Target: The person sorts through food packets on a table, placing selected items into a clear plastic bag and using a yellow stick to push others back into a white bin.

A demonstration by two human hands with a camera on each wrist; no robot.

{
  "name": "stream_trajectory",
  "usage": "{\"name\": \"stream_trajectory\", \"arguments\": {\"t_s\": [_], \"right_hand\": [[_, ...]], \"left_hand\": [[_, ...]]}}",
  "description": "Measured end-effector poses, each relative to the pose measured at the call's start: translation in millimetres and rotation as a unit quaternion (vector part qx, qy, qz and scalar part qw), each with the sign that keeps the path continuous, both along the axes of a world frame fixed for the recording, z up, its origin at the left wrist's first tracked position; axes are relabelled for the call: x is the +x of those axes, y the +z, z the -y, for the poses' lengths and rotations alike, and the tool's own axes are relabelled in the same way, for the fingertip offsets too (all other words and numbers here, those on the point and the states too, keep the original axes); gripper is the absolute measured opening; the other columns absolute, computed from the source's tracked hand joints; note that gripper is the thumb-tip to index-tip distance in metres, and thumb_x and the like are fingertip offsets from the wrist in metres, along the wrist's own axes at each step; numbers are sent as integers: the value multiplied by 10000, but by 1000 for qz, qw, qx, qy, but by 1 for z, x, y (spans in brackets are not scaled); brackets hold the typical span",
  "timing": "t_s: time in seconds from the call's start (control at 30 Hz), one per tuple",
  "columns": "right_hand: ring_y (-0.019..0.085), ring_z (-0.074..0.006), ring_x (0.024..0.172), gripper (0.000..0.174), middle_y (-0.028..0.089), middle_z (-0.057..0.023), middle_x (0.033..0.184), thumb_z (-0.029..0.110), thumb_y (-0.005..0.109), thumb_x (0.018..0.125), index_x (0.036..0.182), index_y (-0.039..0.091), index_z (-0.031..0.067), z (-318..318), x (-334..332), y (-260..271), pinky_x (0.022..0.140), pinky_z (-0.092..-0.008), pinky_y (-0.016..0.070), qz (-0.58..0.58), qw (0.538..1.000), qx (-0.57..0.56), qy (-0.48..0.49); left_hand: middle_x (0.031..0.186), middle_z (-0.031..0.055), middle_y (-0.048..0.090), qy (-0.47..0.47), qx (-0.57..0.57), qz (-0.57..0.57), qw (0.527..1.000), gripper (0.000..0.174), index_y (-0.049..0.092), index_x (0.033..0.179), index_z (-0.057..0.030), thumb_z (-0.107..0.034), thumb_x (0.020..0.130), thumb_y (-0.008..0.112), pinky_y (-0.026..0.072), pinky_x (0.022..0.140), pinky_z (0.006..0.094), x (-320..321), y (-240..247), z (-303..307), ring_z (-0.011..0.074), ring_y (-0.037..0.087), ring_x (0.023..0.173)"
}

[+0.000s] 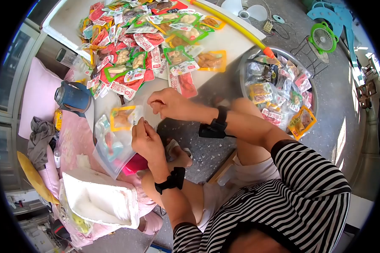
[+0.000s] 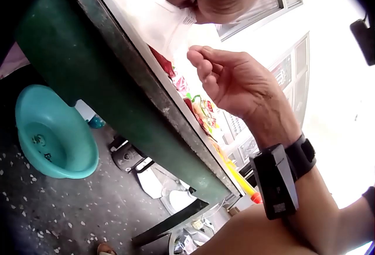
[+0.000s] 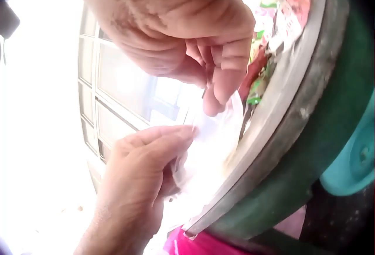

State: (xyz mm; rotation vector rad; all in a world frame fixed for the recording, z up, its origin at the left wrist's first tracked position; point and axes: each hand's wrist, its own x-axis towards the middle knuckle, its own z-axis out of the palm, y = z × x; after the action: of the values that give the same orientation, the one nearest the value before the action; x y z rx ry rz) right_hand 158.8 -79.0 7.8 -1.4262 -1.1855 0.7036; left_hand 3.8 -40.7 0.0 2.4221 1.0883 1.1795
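Observation:
A clear plastic bag [image 1: 113, 165] hangs at the table's near edge, below and left of the hands. A yellow-edged snack packet [image 1: 123, 118] and a bluish packet [image 1: 109, 142] show at it. My left hand [image 1: 148, 143] pinches the bag's film, seen as whitish plastic [image 3: 205, 152] in the right wrist view. Close above it is my right hand [image 1: 169, 104], thumb and fingertips brought together at the bag's upper edge. From the left wrist view, the right hand [image 2: 240, 85] has its fingertips right at the film [image 2: 170, 35].
A big heap of snack packets [image 1: 147, 42] covers the white table, with a yellow tube [image 1: 228, 21] along its far side. At right stands a metal basin [image 1: 243, 69] full of packets. A blue jug [image 1: 74, 98] and white foam box [image 1: 98, 198] are left. A teal basin [image 2: 35, 114] sits beneath.

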Motion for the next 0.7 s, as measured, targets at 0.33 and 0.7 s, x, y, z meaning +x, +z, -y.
{"name": "stream_trajectory", "arguments": {"t_s": [0.33,0.7], "right_hand": [[618,-321,838,361,620,-136,863,329,703,726,913,633,28,62,138,-7,760,-386,502,444,822,-44,-354],[631,-167,704,286,672,-78,800,229,748,719,887,658,16,112,177,11,656,-281,494,108,956,-156,-222]], "left_hand": [[775,201,620,-14,3,-1,1000,161,653,960,58,22,830,565,471,606,390,3,-2,-3,346,594,661],[793,205,638,-23,9,6,1000,161,654,954,66,19,829,563,484,628,386,4,-5,-6,342,611,678]]}}
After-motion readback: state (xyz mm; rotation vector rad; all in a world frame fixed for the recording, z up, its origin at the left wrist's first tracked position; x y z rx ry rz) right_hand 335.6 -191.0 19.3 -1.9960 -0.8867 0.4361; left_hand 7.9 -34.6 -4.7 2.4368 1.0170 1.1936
